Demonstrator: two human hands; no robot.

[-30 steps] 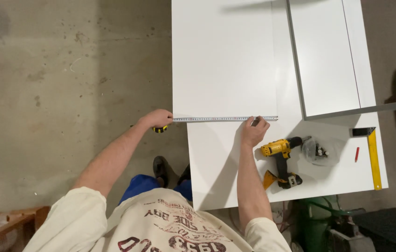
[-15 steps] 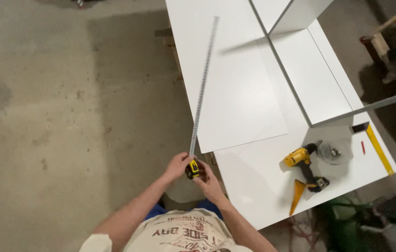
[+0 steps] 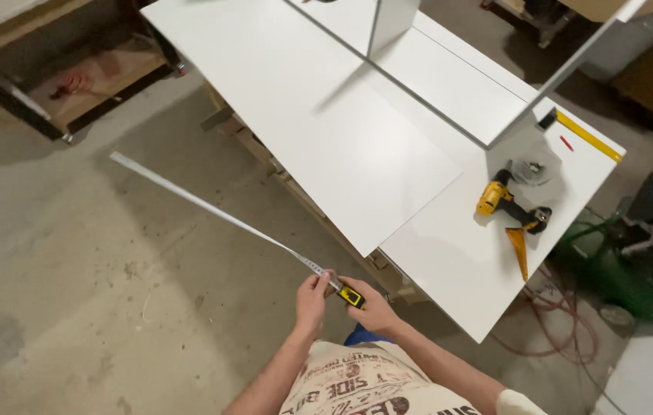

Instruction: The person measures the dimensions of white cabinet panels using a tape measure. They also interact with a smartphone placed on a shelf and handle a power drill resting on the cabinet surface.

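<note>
My right hand (image 3: 375, 310) grips a yellow and black tape measure case (image 3: 351, 297) in front of my chest. Its long metal blade (image 3: 211, 211) runs out to the upper left, hanging in the air over the concrete floor. My left hand (image 3: 312, 300) pinches the blade just beside the case. Both hands are off the near corner of the white panels (image 3: 319, 115) on the work surface.
A yellow cordless drill (image 3: 505, 201), an orange triangular square (image 3: 518, 247), a clear round container (image 3: 532, 167), a red pencil (image 3: 566, 143) and a yellow framing square (image 3: 588, 135) lie on the white table end. Upright white panels stand farther back. A wooden bench (image 3: 73, 73) stands upper left, a hose (image 3: 572, 323) on the floor at right.
The tape blade has swung off the white panel and now points out left over the floor. Both hands stay together at the case. The view has turned.
</note>
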